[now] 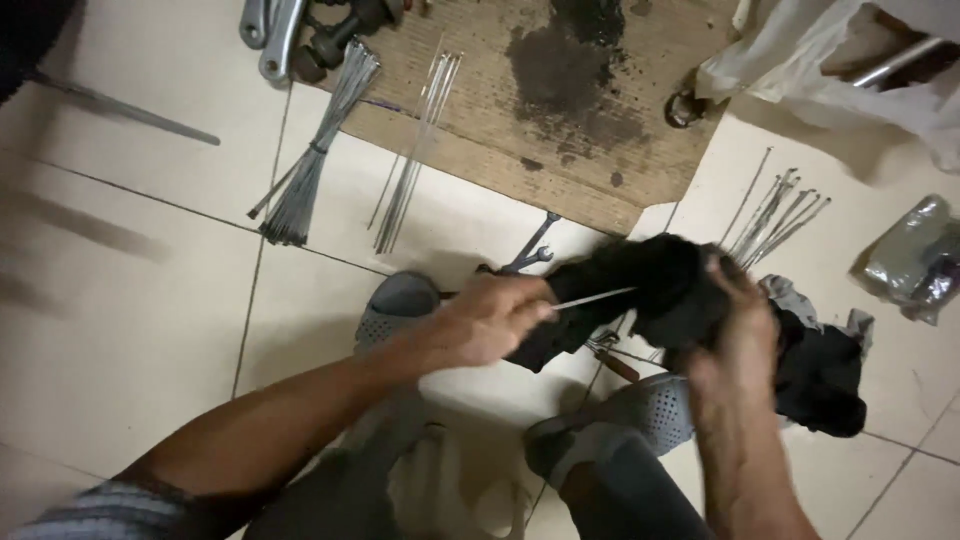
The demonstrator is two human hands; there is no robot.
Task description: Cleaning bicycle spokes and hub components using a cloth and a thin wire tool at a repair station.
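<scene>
Left hand (487, 318) closed, pinching thin metal spoke (595, 297). Right hand (738, 325) gripping black cloth (650, 285) bunched around spoke's far end; cloth between both hands, above floor. Beyond hands: brown cardboard sheet (480, 110), stained dark; three loose groups of grey spokes — tied bundle (318, 150), second lot (418, 140), third (780, 215) beside right hand. Two wrenches (530, 250) just beyond left hand. Two grey perforated clogs (400, 305) beneath hands. White tiled floor (130, 330).
</scene>
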